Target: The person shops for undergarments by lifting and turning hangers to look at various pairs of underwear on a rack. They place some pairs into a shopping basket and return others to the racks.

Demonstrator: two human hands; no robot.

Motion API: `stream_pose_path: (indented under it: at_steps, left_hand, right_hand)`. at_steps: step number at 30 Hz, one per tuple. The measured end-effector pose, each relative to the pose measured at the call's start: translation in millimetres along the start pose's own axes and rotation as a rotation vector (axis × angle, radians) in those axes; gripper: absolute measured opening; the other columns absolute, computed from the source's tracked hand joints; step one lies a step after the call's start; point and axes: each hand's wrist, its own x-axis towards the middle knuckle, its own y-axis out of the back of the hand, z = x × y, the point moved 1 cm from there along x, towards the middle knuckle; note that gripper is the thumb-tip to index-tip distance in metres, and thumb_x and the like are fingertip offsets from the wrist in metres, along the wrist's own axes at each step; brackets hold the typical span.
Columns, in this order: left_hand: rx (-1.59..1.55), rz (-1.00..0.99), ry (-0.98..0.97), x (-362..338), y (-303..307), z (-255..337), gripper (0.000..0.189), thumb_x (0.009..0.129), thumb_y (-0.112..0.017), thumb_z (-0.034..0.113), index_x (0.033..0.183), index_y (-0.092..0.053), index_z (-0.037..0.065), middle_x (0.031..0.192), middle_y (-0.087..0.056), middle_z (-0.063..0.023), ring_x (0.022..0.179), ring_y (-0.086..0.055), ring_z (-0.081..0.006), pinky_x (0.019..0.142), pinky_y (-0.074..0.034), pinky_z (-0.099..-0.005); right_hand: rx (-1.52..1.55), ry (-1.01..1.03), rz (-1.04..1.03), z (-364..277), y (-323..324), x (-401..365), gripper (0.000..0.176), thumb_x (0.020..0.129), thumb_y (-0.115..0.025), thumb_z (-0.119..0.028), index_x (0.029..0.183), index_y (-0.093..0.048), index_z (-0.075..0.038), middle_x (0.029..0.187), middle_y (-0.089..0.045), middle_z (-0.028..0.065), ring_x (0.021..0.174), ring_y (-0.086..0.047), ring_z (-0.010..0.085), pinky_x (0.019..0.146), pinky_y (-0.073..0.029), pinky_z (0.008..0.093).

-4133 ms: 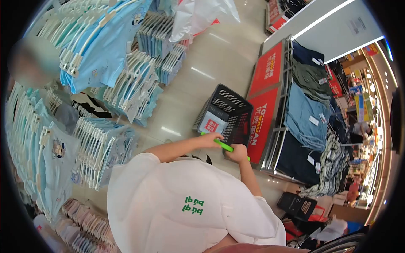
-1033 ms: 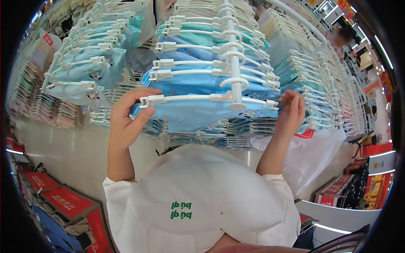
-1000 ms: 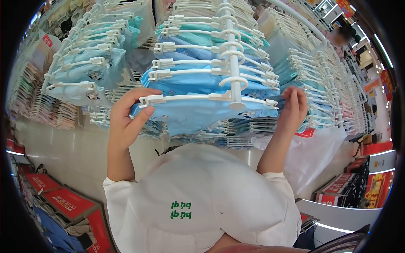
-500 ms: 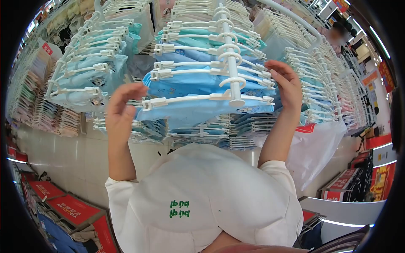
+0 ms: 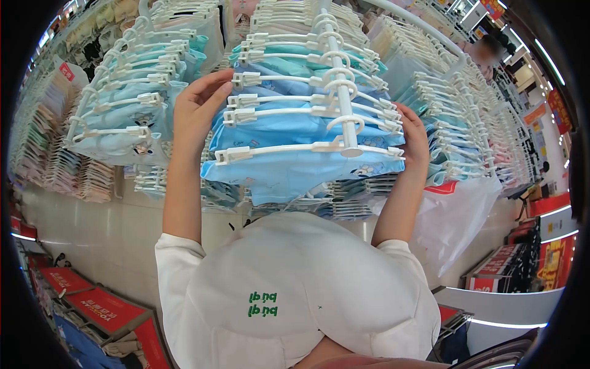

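Light-blue printed children's garments, probably underpants, hang from white clip hangers on a projecting rail (image 5: 344,95) in front of me. The nearest blue garment (image 5: 270,178) hangs apart from those behind it, by its hanger (image 5: 283,149). My left hand (image 5: 201,101) is at the left ends of the hangers, fingers stretched and thumb apart, fingertips beside a white clip (image 5: 246,79) further back. My right hand (image 5: 415,136) is at the right ends, fingers loosely bent against the hanger tips; its thumb is partly hidden.
More hangers of pale clothes stand on a left rack (image 5: 117,101) and a right rack (image 5: 445,117). A white plastic bag (image 5: 458,218) hangs beside my right forearm. Lower down are stacked hangers (image 5: 353,198) and red sign boards (image 5: 104,307). Another person (image 5: 485,52) is at the far right.
My left hand has moved further back along the hangers, and my right hand slightly down. The front garment has swung toward me and shows more of its front; the hangers have shifted slightly right.
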Motion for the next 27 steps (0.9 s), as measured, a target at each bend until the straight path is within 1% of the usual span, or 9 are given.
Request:
stream_pose_path:
  at_steps: [1, 5, 10, 17, 20, 22, 23, 26, 27]
  left_hand:
    - [0.009, 0.015, 0.015, 0.5, -0.2, -2.3, 0.025, 0.081, -0.064, 0.005, 0.105, -0.064, 0.001, 0.099, -0.065, -0.0065, 0.09, -0.06, -0.0113, 0.081, -0.046, -0.0224]
    - [0.026, 0.016, 0.021, 3.1, -0.5, -6.6, 0.023, 0.08, -0.065, 0.004, 0.103, -0.064, 0.0, 0.097, -0.065, -0.0066, 0.087, -0.06, -0.0108, 0.079, -0.046, -0.0221]
    - [-0.026, -0.058, 0.053, 7.0, 4.3, -12.3, 0.022, 0.08, -0.064, 0.002, 0.102, -0.064, 0.0, 0.095, -0.066, -0.0069, 0.085, -0.061, -0.0105, 0.077, -0.046, -0.022]
    - [-0.066, -0.055, 0.13, 11.3, 0.1, -17.4, 0.023, 0.079, -0.065, 0.003, 0.102, -0.064, 0.0, 0.093, -0.066, -0.0068, 0.082, -0.061, -0.0102, 0.075, -0.047, -0.022]
    - [-0.055, -0.045, 0.123, 15.6, 2.4, -22.8, 0.022, 0.079, -0.066, 0.004, 0.101, -0.065, 0.0, 0.092, -0.066, -0.0065, 0.082, -0.06, -0.0102, 0.074, -0.047, -0.0215]
    - [-0.067, -0.046, 0.168, 20.7, 5.3, -25.6, 0.023, 0.079, -0.066, 0.004, 0.102, -0.064, 0.0, 0.092, -0.066, -0.0065, 0.083, -0.061, -0.0106, 0.075, -0.047, -0.0224]
    - [-0.061, -0.048, 0.162, 22.8, 6.0, -27.2, 0.023, 0.079, -0.066, 0.004, 0.102, -0.064, 0.0, 0.092, -0.066, -0.0065, 0.083, -0.061, -0.0106, 0.075, -0.047, -0.0224]
    - [-0.115, -0.046, 0.16, 26.8, 7.3, -27.8, 0.025, 0.079, -0.066, 0.003, 0.103, -0.063, -0.001, 0.094, -0.065, -0.0074, 0.083, -0.061, -0.0114, 0.078, -0.048, -0.0236]
    - [-0.1, -0.054, 0.157, 26.4, 7.1, -27.2, 0.026, 0.078, -0.066, 0.003, 0.104, -0.063, -0.001, 0.095, -0.065, -0.0079, 0.083, -0.061, -0.0118, 0.079, -0.048, -0.0243]
  right_hand:
    - [0.037, 0.002, 0.006, 3.4, 3.2, 2.5, 0.023, 0.085, -0.058, -0.007, 0.106, -0.06, 0.002, 0.097, -0.065, 0.0101, 0.083, -0.063, 0.0149, 0.071, -0.052, 0.0276]
    - [0.057, 0.037, 0.017, 5.9, 1.9, 5.5, 0.022, 0.085, -0.059, -0.008, 0.105, -0.061, 0.002, 0.095, -0.065, 0.0098, 0.084, -0.062, 0.0145, 0.071, -0.051, 0.0271]
    - [0.028, 0.07, 0.107, 7.0, -4.4, 8.9, 0.021, 0.086, -0.06, -0.011, 0.103, -0.062, 0.001, 0.093, -0.066, 0.0085, 0.081, -0.062, 0.013, 0.07, -0.051, 0.027]
    - [0.089, 0.106, 0.061, 6.0, -5.0, 20.8, 0.021, 0.087, -0.06, -0.014, 0.102, -0.062, 0.001, 0.092, -0.065, 0.0079, 0.082, -0.062, 0.0125, 0.072, -0.05, 0.0254]
    - [0.102, 0.097, 0.097, 1.8, -11.2, 21.3, 0.021, 0.087, -0.06, -0.014, 0.102, -0.062, 0.0, 0.089, -0.065, 0.0062, 0.077, -0.06, 0.0111, 0.067, -0.048, 0.0234]
    - [0.089, 0.128, 0.074, 4.6, -10.2, 28.5, 0.02, 0.087, -0.06, -0.014, 0.101, -0.062, 0.0, 0.084, -0.064, 0.0046, 0.066, -0.055, 0.0084, 0.058, -0.044, 0.0211]
    - [0.087, 0.113, 0.082, 5.9, -8.8, 32.2, 0.019, 0.087, -0.06, -0.014, 0.1, -0.062, 0.0, 0.081, -0.063, 0.004, 0.059, -0.049, 0.007, 0.051, -0.039, 0.0201]
    - [0.155, 0.111, 0.061, 10.0, -8.8, 38.5, 0.017, 0.087, -0.06, -0.014, 0.098, -0.062, -0.001, 0.08, -0.063, 0.0045, 0.058, -0.048, 0.0071, 0.05, -0.038, 0.0201]
    - [0.152, 0.106, 0.085, 9.4, -9.5, 38.9, 0.017, 0.087, -0.059, -0.014, 0.098, -0.061, -0.001, 0.081, -0.063, 0.0054, 0.06, -0.051, 0.0089, 0.051, -0.04, 0.0217]
